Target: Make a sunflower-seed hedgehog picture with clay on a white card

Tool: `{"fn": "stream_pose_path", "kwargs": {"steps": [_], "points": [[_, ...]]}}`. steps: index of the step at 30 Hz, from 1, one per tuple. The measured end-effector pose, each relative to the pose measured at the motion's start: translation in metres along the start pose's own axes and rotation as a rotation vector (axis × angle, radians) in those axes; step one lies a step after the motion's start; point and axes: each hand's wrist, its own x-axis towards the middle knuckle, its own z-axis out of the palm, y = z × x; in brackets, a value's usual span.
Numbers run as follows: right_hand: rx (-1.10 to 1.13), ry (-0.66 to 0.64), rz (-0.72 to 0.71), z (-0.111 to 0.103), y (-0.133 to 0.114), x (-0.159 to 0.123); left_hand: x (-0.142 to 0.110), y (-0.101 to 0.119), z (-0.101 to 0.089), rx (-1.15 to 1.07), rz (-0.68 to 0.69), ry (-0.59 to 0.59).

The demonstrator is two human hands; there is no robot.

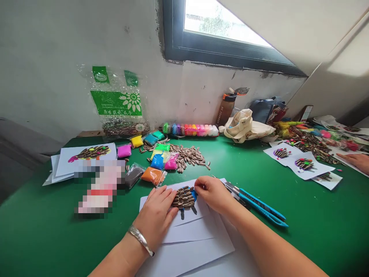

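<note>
The left hand (157,209) lay palm down across the near side of the seed figure (183,199), open and flattened, its fingertips and thumb resting at the figure's left edge. Its wrist, circled by a shiny patterned metal bangle (142,240), slanted in from below the figure. The right hand (211,192) was at the figure's right end, wrist bent, fingers curled in toward the thumb beside the blue patch (193,193); from where I stood, I could not tell whether the fingertips were closed on anything.

The figure sat on smooth white paper (198,238), sheets overlapping beneath it. Its body was a rounded heap of striped, teardrop-shaped seeds, packed like scales, with stubby dark legs (182,214) poking out below. The blue patch looked soft and matte.

Beyond the figure spread a loose pile of dry, ridged sunflower seeds (190,156). To the left of that pile, farther off than the figure, were clear plastic packets: a plump orange packet (152,176), a wrinkled dark packet (134,176) and a blue packet (157,161). Right of the figure, a slim blue plastic cutter (262,207) lay on the glossy green table (305,238).
</note>
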Motion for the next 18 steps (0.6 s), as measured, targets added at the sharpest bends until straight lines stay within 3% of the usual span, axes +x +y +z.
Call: {"fn": "stream_pose_path", "kwargs": {"steps": [9, 14, 18], "points": [[-0.083, -0.013, -0.032, -0.002, -0.008, -0.001, 0.008, 0.016, -0.008, 0.086, 0.039, 0.167], [-0.098, -0.012, -0.041, 0.000, -0.007, -0.001, 0.024, 0.024, 0.001, 0.034, 0.000, 0.033], [-0.111, -0.008, -0.055, 0.002, -0.007, -0.002, 0.028, 0.027, 0.011, -0.010, -0.053, -0.001]]}}
